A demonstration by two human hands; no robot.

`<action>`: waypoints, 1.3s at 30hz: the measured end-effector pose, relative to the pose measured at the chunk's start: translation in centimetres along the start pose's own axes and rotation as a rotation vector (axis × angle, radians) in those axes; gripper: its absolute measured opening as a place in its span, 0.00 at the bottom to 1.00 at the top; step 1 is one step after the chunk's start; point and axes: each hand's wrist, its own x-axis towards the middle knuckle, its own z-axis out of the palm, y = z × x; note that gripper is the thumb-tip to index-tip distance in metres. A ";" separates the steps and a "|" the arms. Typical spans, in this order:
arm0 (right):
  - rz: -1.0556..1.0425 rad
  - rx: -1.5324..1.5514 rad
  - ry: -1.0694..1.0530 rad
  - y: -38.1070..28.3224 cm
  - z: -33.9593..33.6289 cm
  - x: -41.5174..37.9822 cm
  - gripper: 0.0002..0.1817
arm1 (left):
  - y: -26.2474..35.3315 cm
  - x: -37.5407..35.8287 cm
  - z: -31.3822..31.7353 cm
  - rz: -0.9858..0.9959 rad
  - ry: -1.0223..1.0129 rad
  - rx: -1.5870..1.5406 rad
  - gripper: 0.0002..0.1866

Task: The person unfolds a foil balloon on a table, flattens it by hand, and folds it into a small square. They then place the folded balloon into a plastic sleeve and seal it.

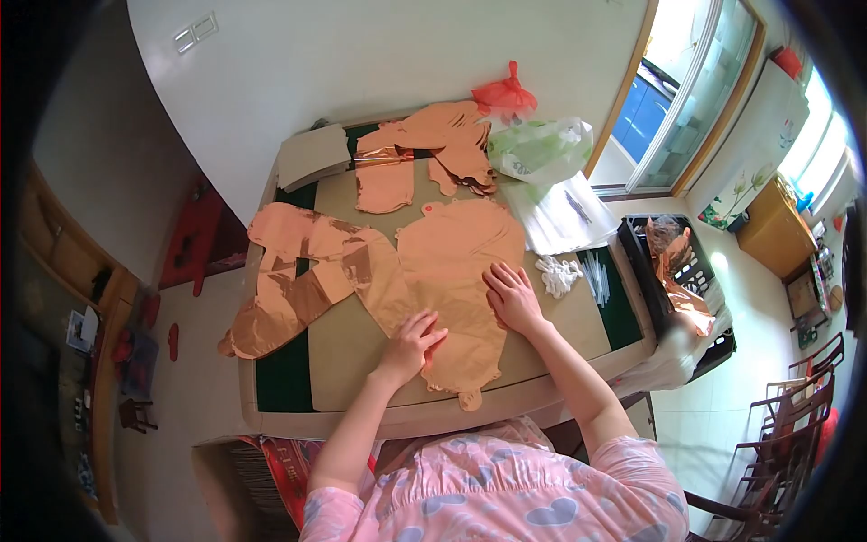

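Note:
A large flat rose-gold foil sheet (452, 262) with a rounded outline lies on the brown board on the table. On its right part my right hand (513, 296) rests flat with the fingers spread. My left hand (415, 345) touches the lower left part of the sheet, fingers bent and pressed together; whatever they may grip is too small to name. Joined to or overlapping the sheet's left side is a shinier foil piece (302, 280) with creases; which of the two I cannot tell.
Behind lie stacked foil pieces (442, 126), grey-brown card (313, 155), a red bag (506, 93) and a green-white plastic bag (542, 149). White sheets (555, 217), a white bundle (558, 276) and clear strips (596, 277) are at the right. A black crate (641, 244) stands beside the table.

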 end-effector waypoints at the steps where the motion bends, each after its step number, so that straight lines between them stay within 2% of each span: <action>1: 0.002 0.001 -0.001 0.0 0.0 0.0 0.20 | 0.0 0.0 -0.3 -0.008 -0.012 0.026 0.13; 4: 0.006 0.009 0.005 0.0 0.0 0.0 0.20 | 1.1 1.2 -1.3 -0.114 0.013 0.066 0.15; 9: 0.015 0.016 -0.003 0.0 0.0 0.0 0.20 | 3.0 2.8 1.3 -0.036 -0.076 0.110 0.21; 13: 0.016 0.019 0.000 -0.1 -0.1 0.1 0.20 | 2.2 2.5 2.8 -0.013 -0.187 0.145 0.26; 22: 0.016 0.033 0.002 -0.1 -0.2 0.0 0.20 | 2.2 2.4 2.6 -0.027 -0.165 0.087 0.26; 25: 0.008 0.034 -0.001 -0.2 -0.4 0.0 0.20 | 1.2 3.9 2.2 -0.101 -0.076 0.006 0.26; 28: 0.011 0.041 0.006 -0.2 -0.3 0.0 0.20 | 0.0 5.2 2.5 -0.096 -0.038 0.074 0.27; 31: 0.013 0.034 -0.004 0.2 0.0 0.0 0.20 | -0.3 5.0 3.6 -0.129 -0.150 0.231 0.29; 39: 0.003 0.011 0.014 0.1 0.0 0.1 0.20 | 0.0 4.8 3.8 -0.155 -0.128 0.156 0.27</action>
